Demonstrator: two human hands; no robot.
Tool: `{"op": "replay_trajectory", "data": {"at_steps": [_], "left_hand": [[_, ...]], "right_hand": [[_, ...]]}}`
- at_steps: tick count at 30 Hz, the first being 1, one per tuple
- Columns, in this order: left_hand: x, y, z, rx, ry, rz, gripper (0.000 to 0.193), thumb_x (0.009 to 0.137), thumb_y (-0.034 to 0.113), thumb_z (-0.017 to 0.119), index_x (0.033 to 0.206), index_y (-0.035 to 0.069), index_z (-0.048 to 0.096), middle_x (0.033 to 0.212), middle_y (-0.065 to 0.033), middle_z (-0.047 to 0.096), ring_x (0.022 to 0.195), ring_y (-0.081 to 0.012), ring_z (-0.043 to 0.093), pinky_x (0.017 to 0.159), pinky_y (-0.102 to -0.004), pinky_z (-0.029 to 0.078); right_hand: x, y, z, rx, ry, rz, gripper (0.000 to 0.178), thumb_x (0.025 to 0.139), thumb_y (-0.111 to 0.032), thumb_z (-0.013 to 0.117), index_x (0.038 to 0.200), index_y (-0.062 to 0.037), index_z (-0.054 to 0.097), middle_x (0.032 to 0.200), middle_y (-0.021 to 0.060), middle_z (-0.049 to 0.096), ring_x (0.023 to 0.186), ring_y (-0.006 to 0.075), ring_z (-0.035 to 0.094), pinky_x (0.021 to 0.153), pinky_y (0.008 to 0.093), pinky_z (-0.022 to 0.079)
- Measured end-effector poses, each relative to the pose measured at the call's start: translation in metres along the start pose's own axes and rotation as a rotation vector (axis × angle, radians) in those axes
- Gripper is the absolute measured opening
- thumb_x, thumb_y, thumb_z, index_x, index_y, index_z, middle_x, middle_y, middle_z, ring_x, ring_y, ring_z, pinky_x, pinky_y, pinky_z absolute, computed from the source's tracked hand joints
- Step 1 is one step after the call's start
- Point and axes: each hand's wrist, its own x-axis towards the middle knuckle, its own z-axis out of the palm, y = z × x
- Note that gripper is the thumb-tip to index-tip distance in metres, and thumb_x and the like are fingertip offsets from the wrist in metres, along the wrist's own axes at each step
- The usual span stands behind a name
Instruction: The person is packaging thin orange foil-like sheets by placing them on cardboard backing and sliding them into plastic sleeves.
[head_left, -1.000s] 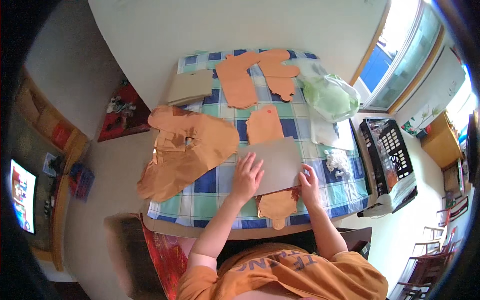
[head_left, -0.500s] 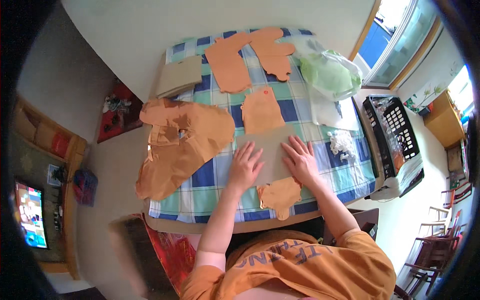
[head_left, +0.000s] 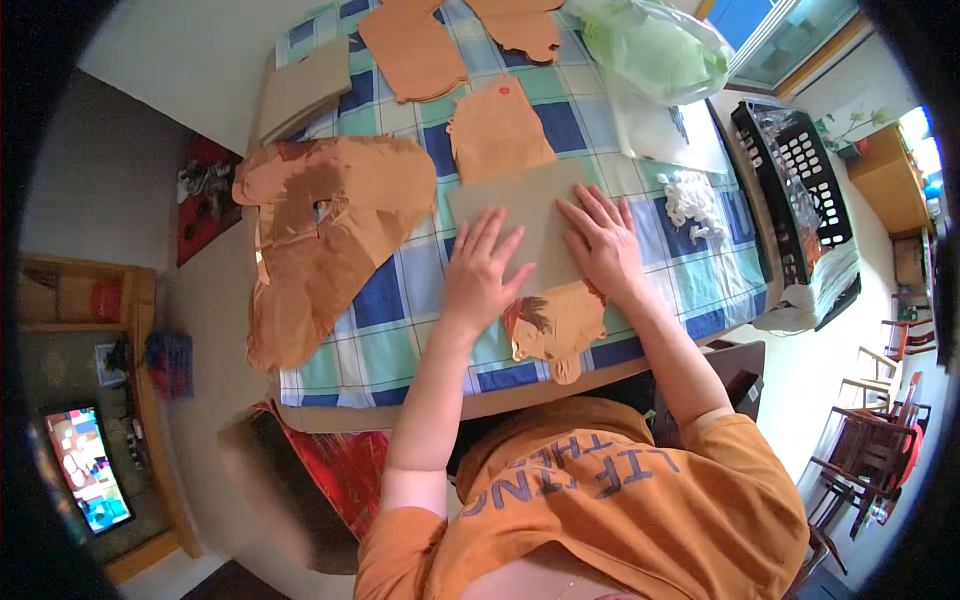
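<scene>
A grey-beige cardboard sheet (head_left: 535, 205) lies over the middle of a flat copper-coloured foil piece, which looks like a deflated balloon. Its far part (head_left: 500, 135) and its shinier near end (head_left: 560, 325) stick out beyond the card. My left hand (head_left: 480, 268) rests on the card's left side, fingers spread and thumb pointing right. Flat on the right side of the card lies my right hand (head_left: 605, 243), its fingers apart. Neither hand grips anything. To the left is a larger, creased copper foil piece (head_left: 350, 215) with a small hole.
A checked cloth (head_left: 400, 345) covers the table. At the back are orange foil stacks (head_left: 415, 50), folded cardboard (head_left: 305, 90) and a pale green plastic bag (head_left: 655, 50). White string (head_left: 693, 203) sits on the right, near a clear sleeve (head_left: 655, 135). A black crate (head_left: 790, 190) stands beyond the table's right edge.
The whole scene has shifted upward in the view. My left hand has slid a little nearer on the card, its thumb more spread. My right hand stays flat on the card.
</scene>
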Motion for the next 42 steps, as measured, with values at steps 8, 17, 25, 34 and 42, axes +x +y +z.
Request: {"op": "replay_trajectory", "data": {"at_steps": [8,17,25,34,42], "left_hand": [[-0.003,0.006,0.005,0.025,0.008,0.006,0.051,0.081,0.030,0.070,0.127,0.011,0.058,0.138,-0.0155,0.047,0.129,-0.0346,0.043,0.108,-0.0496,0.032],[0.003,0.004,0.004,0.047,-0.045,0.011,0.050,0.083,0.033,0.067,0.127,0.011,0.057,0.138,-0.0166,0.046,0.131,-0.0346,0.040,0.109,-0.0507,0.030],[-0.004,0.008,0.004,0.032,-0.026,0.001,0.050,0.082,0.031,0.067,0.126,0.012,0.056,0.137,-0.0167,0.046,0.130,-0.0349,0.041,0.109,-0.0517,0.030],[-0.007,0.004,0.004,0.017,-0.002,0.006,0.051,0.081,0.031,0.069,0.125,0.009,0.057,0.137,-0.0167,0.046,0.131,-0.0355,0.039,0.109,-0.0505,0.030],[-0.003,0.007,0.004,-0.029,0.052,0.024,0.052,0.067,0.022,0.076,0.113,0.005,0.060,0.121,-0.0178,0.053,0.116,-0.0403,0.046,0.102,-0.0504,0.036]], "right_hand": [[0.003,0.003,-0.002,-0.026,-0.031,-0.039,0.039,0.087,-0.022,0.061,0.125,-0.0154,0.059,0.134,0.0128,0.052,0.127,0.0314,0.045,0.105,0.0516,0.032],[0.139,0.033,0.021,0.258,-0.177,0.325,0.031,0.082,-0.032,0.066,0.093,-0.0032,0.065,0.089,0.0133,0.067,0.084,0.0288,0.064,0.076,0.0370,0.050],[0.170,0.038,0.030,0.233,-0.424,0.435,0.026,0.075,-0.032,0.071,0.089,-0.0096,0.072,0.085,0.0123,0.070,0.083,0.0260,0.068,0.074,0.0372,0.053],[0.103,0.028,-0.010,0.921,-0.130,0.074,0.008,0.082,-0.006,0.064,0.090,-0.0053,0.066,0.089,0.0049,0.067,0.085,0.0156,0.063,0.075,0.0310,0.050],[0.052,0.067,-0.012,0.702,-0.133,-0.003,0.027,0.080,0.010,0.052,0.103,-0.0030,0.060,0.118,0.0110,0.060,0.112,0.0249,0.056,0.096,0.0326,0.043]]}}
